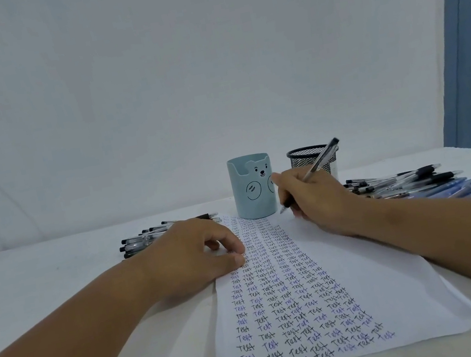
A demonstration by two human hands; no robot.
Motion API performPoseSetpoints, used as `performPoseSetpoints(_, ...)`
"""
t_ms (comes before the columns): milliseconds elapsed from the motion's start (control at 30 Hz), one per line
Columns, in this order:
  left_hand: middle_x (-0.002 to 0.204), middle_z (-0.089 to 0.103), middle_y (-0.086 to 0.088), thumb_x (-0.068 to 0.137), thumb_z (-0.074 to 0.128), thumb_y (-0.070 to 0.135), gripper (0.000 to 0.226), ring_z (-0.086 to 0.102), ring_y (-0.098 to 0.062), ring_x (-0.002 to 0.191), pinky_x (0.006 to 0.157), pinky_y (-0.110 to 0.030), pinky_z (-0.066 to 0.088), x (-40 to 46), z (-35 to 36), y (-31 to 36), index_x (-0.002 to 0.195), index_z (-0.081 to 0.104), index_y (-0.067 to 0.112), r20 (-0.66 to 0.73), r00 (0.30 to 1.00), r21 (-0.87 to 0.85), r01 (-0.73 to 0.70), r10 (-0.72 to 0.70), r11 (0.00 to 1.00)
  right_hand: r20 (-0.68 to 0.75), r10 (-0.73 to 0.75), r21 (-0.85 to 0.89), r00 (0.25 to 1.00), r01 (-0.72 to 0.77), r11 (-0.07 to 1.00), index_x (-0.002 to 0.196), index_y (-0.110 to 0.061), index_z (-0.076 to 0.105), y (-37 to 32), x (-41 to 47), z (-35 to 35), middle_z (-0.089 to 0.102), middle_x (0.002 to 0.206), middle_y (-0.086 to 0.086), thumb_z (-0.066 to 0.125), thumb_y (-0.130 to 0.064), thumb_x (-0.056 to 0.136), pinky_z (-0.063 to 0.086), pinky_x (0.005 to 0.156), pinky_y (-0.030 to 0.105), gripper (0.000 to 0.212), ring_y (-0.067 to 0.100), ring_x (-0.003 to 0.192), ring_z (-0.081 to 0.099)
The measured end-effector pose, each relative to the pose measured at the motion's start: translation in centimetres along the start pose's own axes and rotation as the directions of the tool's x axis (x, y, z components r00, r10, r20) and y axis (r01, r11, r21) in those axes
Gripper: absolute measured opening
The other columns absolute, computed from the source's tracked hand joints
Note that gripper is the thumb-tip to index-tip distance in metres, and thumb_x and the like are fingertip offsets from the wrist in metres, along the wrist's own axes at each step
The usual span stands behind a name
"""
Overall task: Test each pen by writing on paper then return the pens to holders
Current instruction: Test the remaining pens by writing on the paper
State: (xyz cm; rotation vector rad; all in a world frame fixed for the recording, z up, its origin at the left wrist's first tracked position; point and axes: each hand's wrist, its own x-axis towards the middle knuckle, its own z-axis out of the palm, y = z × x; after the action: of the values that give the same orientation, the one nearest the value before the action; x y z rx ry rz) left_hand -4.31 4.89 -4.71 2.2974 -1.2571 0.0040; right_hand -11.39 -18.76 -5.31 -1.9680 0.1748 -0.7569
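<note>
The pen [311,176] sits pinched in the right hand [310,196], tip down at the far end of the paper [371,280], near the bear holder [253,187] and mesh holder [312,160]. The left hand [197,254] presses relaxed fingers on the sheet's edge (columns of "Test" nearly fill it). Risk: writing over existing marks could hide a dry pen, and tested and untested piles [417,181] might get mixed.

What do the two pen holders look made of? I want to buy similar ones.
The black round mesh pen holder looks like painted metal wire mesh: fine see-through grid, solid matte rim. The pale blue cylindrical pen holder with a bear drawing has smooth, opaque, matte walls and a cut-out rim; probably plastic or coated metal, though the view cannot settle which.
</note>
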Motion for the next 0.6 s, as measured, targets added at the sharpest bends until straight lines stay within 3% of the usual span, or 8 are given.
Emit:
performPoseSetpoints(67,0.101,0.068,0.028,0.085,0.075,0.047,0.009,0.056,0.014,0.096,0.081,-0.012,0.042,-0.1,0.0,0.0,0.093,0.075,0.044,0.000,1.000,0.009,-0.007,0.007,1.000,-0.080,-0.128,-0.070,0.989,0.122,0.990,0.071,-0.006,0.056,-0.4,0.1,-0.3,0.052,0.062,0.008,0.057,-0.029,0.100,0.037,0.056,0.030,0.037,0.015,0.053,0.043)
performPoseSetpoints(133,0.101,0.068,0.026,0.085,0.074,0.047,0.010,0.056,0.014,0.095,0.080,-0.012,0.041,-0.1,0.0,0.0,0.094,0.075,0.043,-0.001,1.000,0.008,-0.008,0.008,1.000,-0.074,-0.260,-0.098,0.963,0.253,0.963,0.086,-0.016,0.054,-1.2,-0.1,-0.6,0.050,0.055,0.003,0.062,-0.033,0.098,0.042,0.052,0.031,0.022,0.011,0.046,0.047)
performPoseSetpoints(267,0.102,0.067,0.027,0.084,0.074,0.049,0.011,0.055,0.014,0.098,0.084,-0.012,0.044,-0.1,0.0,0.0,0.095,0.075,0.044,-0.005,1.000,0.021,-0.006,0.007,1.000,0.000,-0.339,-0.147,0.941,0.335,0.931,0.115,-0.032,0.046,-2.3,-1.3,-0.8,0.054,0.050,0.002,0.053,-0.061,0.084,0.046,0.042,0.027,0.043,0.012,0.038,0.050)
performPoseSetpoints(400,0.102,0.067,0.027,0.085,0.074,0.049,0.011,0.057,0.012,0.099,0.089,-0.016,0.046,-0.1,0.0,-0.1,0.095,0.075,0.044,0.004,1.000,0.024,-0.011,0.011,1.000,-0.002,-0.356,-0.123,0.934,0.353,0.927,0.106,-0.025,0.055,-2.3,-1.4,-0.4,0.049,0.046,-0.013,0.034,-0.061,0.092,0.041,0.046,0.029,0.045,0.009,0.041,0.045)
performPoseSetpoints(500,0.101,0.067,0.028,0.085,0.074,0.048,0.011,0.056,0.012,0.100,0.089,-0.015,0.046,-0.1,-0.1,0.0,0.095,0.075,0.043,-0.001,1.000,0.027,-0.012,0.012,1.000,-0.027,-0.353,-0.130,0.935,0.347,0.929,0.091,-0.031,0.059,-1.8,-1.1,-0.2,0.047,0.046,-0.013,0.035,-0.045,0.105,0.040,0.052,0.033,0.031,0.012,0.046,0.043)
performPoseSetpoints(600,0.101,0.067,0.029,0.085,0.074,0.048,0.011,0.054,0.014,0.098,0.085,-0.011,0.043,-0.1,0.0,0.0,0.094,0.075,0.043,-0.008,1.000,0.030,-0.008,0.009,1.000,0.000,-0.357,-0.133,0.934,0.353,0.926,0.084,-0.033,0.058,-1.4,-0.9,-0.4,0.044,0.047,-0.012,0.037,-0.047,0.104,0.039,0.052,0.037,0.032,0.015,0.048,0.042)
